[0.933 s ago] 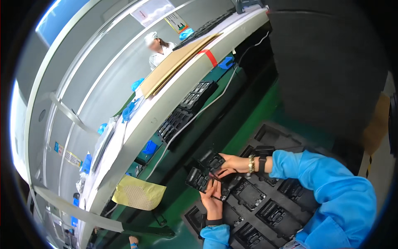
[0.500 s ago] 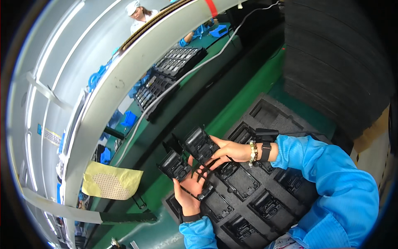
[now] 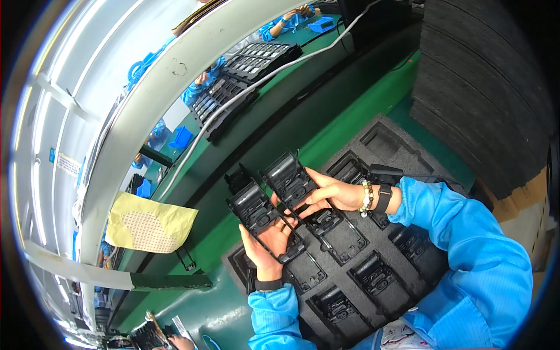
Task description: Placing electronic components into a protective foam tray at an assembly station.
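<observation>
My left hand (image 3: 267, 248) is closed around a black plastic frame with a moulded housing (image 3: 254, 207), gripping it from below and at its left side. A second black frame of the same kind (image 3: 289, 179) is in my right hand (image 3: 337, 195), whose fingers curl behind it. The two frames are tilted side by side over a dark grey foam tray (image 3: 341, 273). More such frames sit in the tray's pockets, among them one at the middle (image 3: 376, 281) and one near the front (image 3: 339, 304). My fingertips are partly hidden behind the held parts.
A tall stack of dark foam sheets (image 3: 478, 99) stands at the right. Across a pale curved rail (image 3: 143, 87), a green bench carries black parts trays (image 3: 259, 61) and blue bins (image 3: 321, 24), with co-workers' hands beside them. A yellow sheet (image 3: 151, 224) hangs at left; a grey cable (image 3: 274, 76) crosses.
The view has shifted and tilted. Both held frames now face me more fully, with their lower open parts showing. Both hands keep hold; a person's hand now shows at the bottom left.
</observation>
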